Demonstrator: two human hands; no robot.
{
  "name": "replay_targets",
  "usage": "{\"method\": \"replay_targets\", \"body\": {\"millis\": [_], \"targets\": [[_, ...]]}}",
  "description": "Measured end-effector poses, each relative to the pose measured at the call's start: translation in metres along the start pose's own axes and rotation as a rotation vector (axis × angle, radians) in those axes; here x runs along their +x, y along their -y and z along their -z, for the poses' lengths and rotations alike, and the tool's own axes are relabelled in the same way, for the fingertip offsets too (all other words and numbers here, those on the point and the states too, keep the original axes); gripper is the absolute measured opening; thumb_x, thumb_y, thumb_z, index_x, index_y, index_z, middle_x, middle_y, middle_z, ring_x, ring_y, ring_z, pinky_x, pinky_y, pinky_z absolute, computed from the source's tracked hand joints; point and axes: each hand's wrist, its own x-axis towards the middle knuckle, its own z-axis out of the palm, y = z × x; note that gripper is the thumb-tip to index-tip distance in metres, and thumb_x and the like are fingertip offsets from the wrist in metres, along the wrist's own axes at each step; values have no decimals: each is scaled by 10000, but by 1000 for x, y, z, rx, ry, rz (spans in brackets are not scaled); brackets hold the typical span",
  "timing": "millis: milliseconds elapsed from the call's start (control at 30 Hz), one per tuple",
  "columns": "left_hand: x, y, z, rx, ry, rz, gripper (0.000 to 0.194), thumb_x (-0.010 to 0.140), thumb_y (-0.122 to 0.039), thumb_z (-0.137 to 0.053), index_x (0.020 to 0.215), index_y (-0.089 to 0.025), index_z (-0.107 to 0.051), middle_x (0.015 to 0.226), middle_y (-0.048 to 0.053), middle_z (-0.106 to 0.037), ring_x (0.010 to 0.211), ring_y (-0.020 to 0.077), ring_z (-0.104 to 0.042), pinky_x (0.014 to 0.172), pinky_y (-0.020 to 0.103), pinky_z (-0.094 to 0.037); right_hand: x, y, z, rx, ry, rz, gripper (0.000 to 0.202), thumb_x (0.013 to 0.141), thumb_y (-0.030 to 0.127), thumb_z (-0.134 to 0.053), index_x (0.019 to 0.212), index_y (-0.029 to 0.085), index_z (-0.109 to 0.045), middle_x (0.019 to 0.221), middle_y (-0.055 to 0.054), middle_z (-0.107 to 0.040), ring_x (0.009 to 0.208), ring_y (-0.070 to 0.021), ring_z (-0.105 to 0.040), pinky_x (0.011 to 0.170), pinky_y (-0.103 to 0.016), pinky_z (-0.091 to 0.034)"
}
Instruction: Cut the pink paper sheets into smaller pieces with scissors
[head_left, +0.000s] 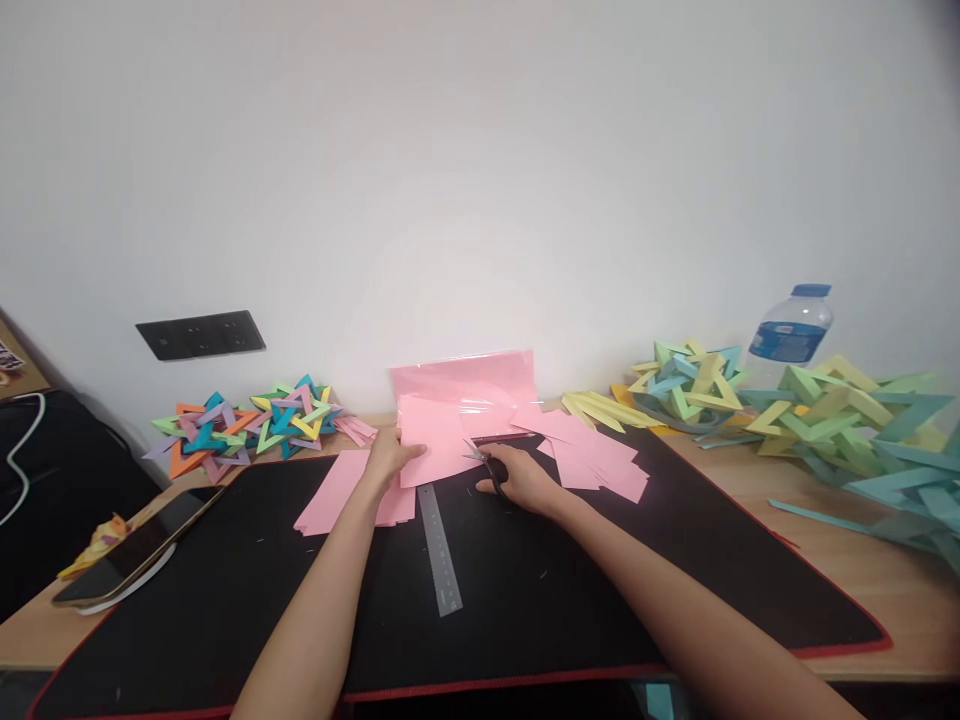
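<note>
My left hand (pixel 390 457) grips the left edge of a pink paper sheet (pixel 436 440), thumb on top. Black-handled scissors (pixel 493 466) are in my right hand (pixel 519 478), their blades pointing left over the sheet's right side. Whether the blades touch the paper I cannot tell. A stack of pink paper (pixel 337 492) lies under and left of my left wrist. More pink pieces (pixel 596 455) are spread beyond my right hand. Below the sheet, a grey ruler (pixel 441 555) rests on the black mat (pixel 525 620).
Folded-paper star models stand at the left (pixel 210 432) and right (pixel 690 380). Pink paper in a clear sleeve (pixel 465 375) leans at the wall. Yellow strips (pixel 606 408), a water bottle (pixel 793 325) and a phone on a stand (pixel 142 545) surround the mat.
</note>
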Motion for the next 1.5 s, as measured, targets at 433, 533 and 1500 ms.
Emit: {"method": "replay_targets", "body": {"millis": [433, 533, 1500], "targets": [[-24, -43, -8, -515, 168, 1, 427, 604, -379, -776, 901, -89, -674, 825, 103, -728, 769, 220, -671, 730, 330, -530, 2, 12, 19, 484, -429, 35, 413, 604, 473, -723, 835, 202, -512, 695, 19, -487, 630, -132, -481, 590, -255, -406], [-23, -43, -8, -547, 92, 19, 442, 578, -401, -788, 860, -80, -676, 821, 112, -727, 814, 243, -668, 758, 345, -527, 0, 18, 21, 547, -403, 54, 432, 555, 454, -759, 801, 200, -510, 640, 43, -428, 559, -104, -418, 526, -236, -359], [-27, -48, 30, -345, 468, 175, 416, 631, -257, -777, 980, -86, -627, 896, 137, -714, 721, 225, -672, 622, 308, -540, -6, 13, 42, 756, 343, 32, 322, 755, 446, -626, 816, 130, -606, 734, -49, -642, 665, -132, -583, 613, -248, -417]]}}
